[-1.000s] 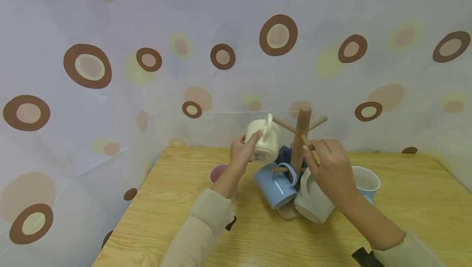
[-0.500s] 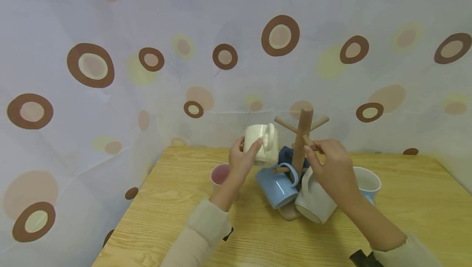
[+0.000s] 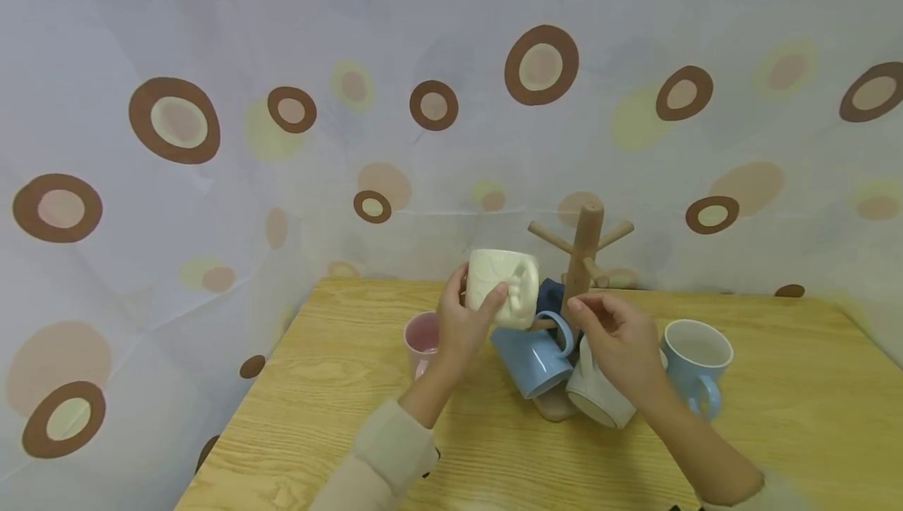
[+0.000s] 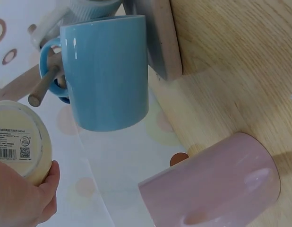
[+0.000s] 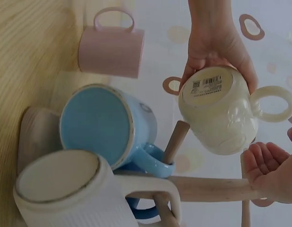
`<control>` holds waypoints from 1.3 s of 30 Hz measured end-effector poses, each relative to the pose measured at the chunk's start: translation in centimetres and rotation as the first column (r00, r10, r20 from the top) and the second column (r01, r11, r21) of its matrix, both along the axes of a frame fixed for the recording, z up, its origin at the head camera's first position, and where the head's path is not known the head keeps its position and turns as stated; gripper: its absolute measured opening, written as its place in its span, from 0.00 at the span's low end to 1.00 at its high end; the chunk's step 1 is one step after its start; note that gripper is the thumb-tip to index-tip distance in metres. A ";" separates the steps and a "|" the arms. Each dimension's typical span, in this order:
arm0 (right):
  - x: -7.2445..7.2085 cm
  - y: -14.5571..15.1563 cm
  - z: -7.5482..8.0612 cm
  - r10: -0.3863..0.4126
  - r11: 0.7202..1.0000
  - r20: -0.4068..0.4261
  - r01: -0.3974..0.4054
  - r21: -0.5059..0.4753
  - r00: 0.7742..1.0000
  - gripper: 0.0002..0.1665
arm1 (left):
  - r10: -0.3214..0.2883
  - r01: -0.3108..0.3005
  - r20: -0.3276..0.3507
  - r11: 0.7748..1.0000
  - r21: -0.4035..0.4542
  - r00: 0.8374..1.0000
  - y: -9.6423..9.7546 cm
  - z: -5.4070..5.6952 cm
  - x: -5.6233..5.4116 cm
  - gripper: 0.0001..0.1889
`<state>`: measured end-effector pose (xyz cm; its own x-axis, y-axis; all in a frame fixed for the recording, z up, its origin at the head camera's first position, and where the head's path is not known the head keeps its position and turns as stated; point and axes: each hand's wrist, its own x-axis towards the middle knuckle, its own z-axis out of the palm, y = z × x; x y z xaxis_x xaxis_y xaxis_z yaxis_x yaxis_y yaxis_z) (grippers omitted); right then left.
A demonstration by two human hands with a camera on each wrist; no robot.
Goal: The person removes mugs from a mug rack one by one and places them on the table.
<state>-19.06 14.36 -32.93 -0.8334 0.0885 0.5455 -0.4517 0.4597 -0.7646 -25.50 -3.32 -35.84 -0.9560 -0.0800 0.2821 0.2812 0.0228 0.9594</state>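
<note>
Mug in cream (image 3: 490,274) in left hand (image 3: 460,324): grips it with thumb in front and fingers behind, raised above the table (image 3: 303,409) just beside the wooden rack (image 3: 585,248). Holds the right hand (image 3: 622,348) near the rack too, fingers loosely curled, thumb apart. Has a light blue mug (image 3: 531,362) and a white mug (image 3: 598,397) hooked on the rack.

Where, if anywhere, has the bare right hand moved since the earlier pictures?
Yes: in the head view, the right hand has dropped from the front upper peg of the brown wooden mug tree to below that peg.
</note>
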 end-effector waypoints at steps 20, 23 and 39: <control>0.4 -1.2 2.6 0.596 0.727 0.343 -0.306 -0.615 0.726 0.16 | 0.092 -0.121 -0.309 0.990 -0.075 0.947 0.5 -1.4 1.4 0.38; 0.3 -1.2 2.8 0.615 0.720 0.360 -0.313 -0.619 0.701 0.15 | 0.101 -0.141 -0.348 0.986 -0.093 0.932 0.7 -1.4 1.7 0.39; 1.7 -1.6 2.0 0.597 0.733 0.399 -0.271 -0.624 0.696 0.14 | -0.018 -0.025 -0.371 0.993 -0.112 0.928 0.3 -2.3 2.3 0.41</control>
